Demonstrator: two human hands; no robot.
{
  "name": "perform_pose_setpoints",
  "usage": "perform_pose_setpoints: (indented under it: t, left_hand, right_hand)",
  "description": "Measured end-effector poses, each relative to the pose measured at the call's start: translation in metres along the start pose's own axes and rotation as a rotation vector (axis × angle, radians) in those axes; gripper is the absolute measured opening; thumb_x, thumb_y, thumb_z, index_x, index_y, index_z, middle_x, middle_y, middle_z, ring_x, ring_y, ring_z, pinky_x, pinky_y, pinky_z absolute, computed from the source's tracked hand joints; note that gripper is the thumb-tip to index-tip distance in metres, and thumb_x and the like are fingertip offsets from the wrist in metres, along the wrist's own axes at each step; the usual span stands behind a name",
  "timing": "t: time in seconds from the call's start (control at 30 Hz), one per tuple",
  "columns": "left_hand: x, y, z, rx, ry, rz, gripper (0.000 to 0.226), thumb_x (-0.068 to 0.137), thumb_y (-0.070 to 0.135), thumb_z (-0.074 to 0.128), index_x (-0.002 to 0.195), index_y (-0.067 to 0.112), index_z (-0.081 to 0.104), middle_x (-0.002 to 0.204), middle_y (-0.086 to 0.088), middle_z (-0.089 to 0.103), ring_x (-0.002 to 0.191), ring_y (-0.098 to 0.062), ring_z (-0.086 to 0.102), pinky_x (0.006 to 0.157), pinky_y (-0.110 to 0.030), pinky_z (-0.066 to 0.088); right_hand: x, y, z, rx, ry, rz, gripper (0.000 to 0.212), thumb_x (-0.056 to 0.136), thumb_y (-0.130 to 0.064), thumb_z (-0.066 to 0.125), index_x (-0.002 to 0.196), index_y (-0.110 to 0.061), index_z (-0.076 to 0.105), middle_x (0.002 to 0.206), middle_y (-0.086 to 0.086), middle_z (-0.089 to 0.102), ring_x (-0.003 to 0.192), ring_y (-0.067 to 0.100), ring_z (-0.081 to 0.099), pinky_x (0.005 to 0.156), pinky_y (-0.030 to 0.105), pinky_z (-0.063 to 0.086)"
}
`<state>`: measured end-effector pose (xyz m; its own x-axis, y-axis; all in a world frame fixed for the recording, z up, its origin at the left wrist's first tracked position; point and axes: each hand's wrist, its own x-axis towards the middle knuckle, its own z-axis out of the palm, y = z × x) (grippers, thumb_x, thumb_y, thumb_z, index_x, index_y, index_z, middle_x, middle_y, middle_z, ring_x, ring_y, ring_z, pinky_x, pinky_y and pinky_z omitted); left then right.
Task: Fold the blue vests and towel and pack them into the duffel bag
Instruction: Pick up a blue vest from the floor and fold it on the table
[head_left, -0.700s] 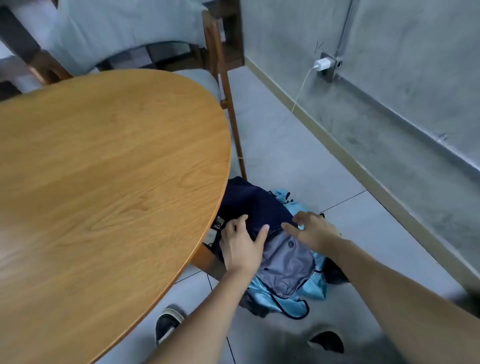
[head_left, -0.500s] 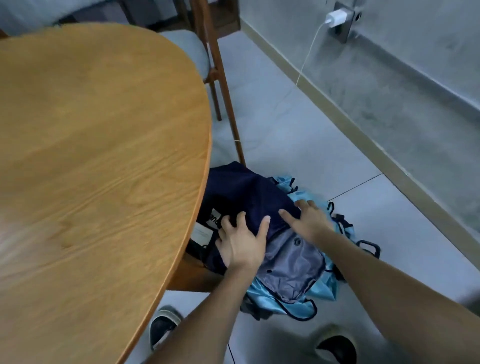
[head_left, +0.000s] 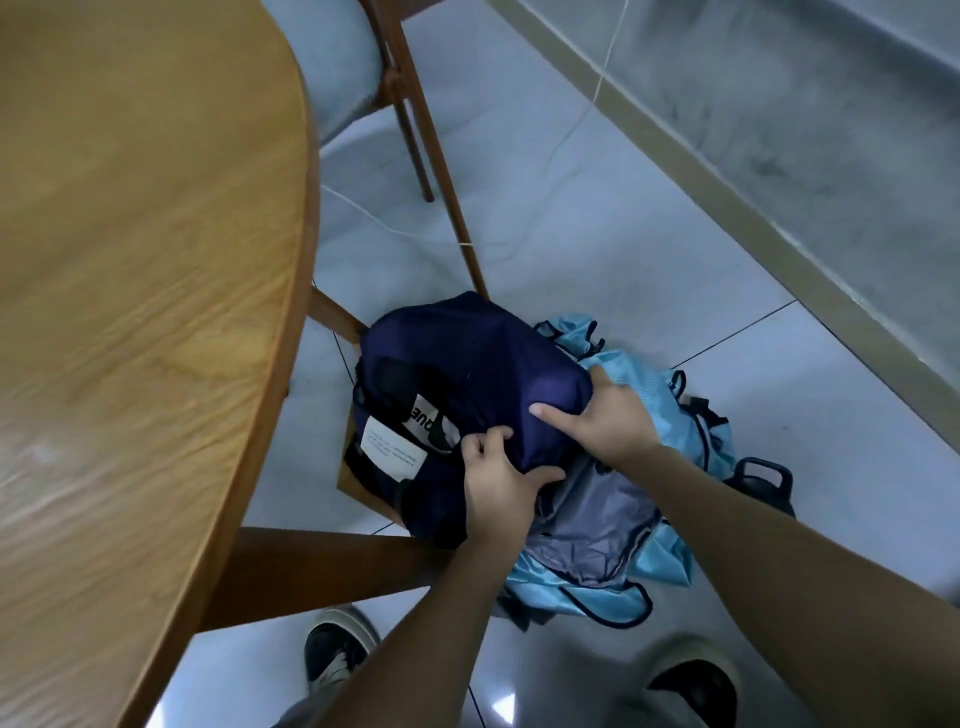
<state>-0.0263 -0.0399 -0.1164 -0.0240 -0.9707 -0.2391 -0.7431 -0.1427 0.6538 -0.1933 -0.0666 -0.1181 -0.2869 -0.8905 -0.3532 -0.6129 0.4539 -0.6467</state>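
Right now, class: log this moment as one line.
left hand: grips navy fabric bag | right hand: grips bag | light-blue vests: floor, unpacked

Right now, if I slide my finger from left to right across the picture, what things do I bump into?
Table → navy bag → left hand → right hand → light blue vests → black handle → wall.

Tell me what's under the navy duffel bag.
Under the navy duffel bag, crumpled light blue vests and grey fabric stick out at its right. Anything directly beneath is covered.
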Motion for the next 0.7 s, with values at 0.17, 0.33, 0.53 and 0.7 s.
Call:
perform_pose_setpoints:
  t: [0.17,0.33,0.53,0.7]
  left_hand:
    - [-0.006,0.005,-0.024,-0.047,0.186,0.105,0.073,0.056,0.033,0.097,0.117,0.004,0.069,0.114,-0.008,0.054,0.107,-0.021,0.057,0.091,-0.014,0.037]
    - [-0.016,0.027,-0.068,-0.084,0.357,0.321,0.068,0.052,0.035,0.098,0.107,0.006,0.072,0.109,-0.009,0.056,0.103,-0.011,0.051,0.097,-0.003,0.031]
    - [-0.042,0.078,-0.121,-0.167,0.473,0.487,0.067,0.050,0.049,0.094,0.101,0.011,0.073,0.112,0.005,0.048,0.103,-0.012,0.055,0.091,-0.013,0.043]
    - [-0.077,0.128,-0.147,-0.267,0.563,0.619,0.064,0.051,0.051,0.092,0.094,0.008,0.074,0.108,0.007,0.044,0.095,-0.005,0.052,0.088,-0.011,0.044]
  right_hand:
    - [-0.009,-0.026,-0.016,0.039,0.084,-0.164,0.076,0.069,-0.075,0.073,0.117,-0.017,0.058,0.100,0.001,0.071,0.097,0.027,0.066,0.080,0.036,0.054]
    - [-0.030,-0.062,-0.047,0.129,0.189,-0.295,0.081,0.063,-0.084,0.065,0.108,-0.017,0.062,0.096,0.000,0.072,0.093,0.027,0.069,0.079,0.035,0.054]
    - [-0.070,-0.105,-0.103,0.279,0.298,-0.350,0.052,0.070,-0.060,0.082,0.088,-0.018,0.057,0.078,-0.003,0.070,0.079,0.021,0.069,0.072,0.035,0.055]
    - [-0.115,-0.134,-0.162,0.329,0.401,-0.449,0.047,0.070,-0.058,0.082,0.078,-0.022,0.054,0.066,-0.006,0.064,0.064,0.013,0.061,0.062,0.024,0.045]
